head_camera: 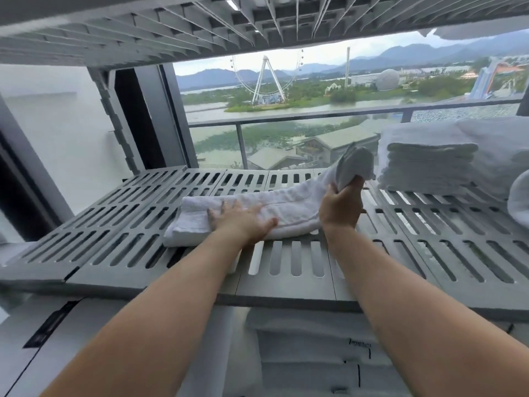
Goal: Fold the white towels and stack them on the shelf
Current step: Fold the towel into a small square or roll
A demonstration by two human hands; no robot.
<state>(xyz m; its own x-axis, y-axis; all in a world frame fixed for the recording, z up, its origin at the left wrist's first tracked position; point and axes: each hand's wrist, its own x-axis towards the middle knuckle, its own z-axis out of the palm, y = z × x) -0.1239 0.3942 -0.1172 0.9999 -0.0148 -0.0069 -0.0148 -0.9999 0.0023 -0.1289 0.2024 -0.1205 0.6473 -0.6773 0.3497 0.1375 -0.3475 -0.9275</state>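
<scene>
A long, narrow folded white towel (289,206) lies across the grey slotted shelf (120,224). My left hand (243,222) presses flat on the towel's left half, fingers spread. My right hand (342,203) grips the towel's right end and holds it raised off the shelf, the cloth bunched above my fingers. A stack of folded white towels (429,164) stands at the right on the same shelf, close to the lifted end.
Another slotted shelf (143,32) hangs low overhead. A bulkier white towel pile (498,144) and a rolled white cloth (519,199) sit at the far right. Behind the shelf is a window with a balcony railing (286,118). More white towels (312,345) lie below.
</scene>
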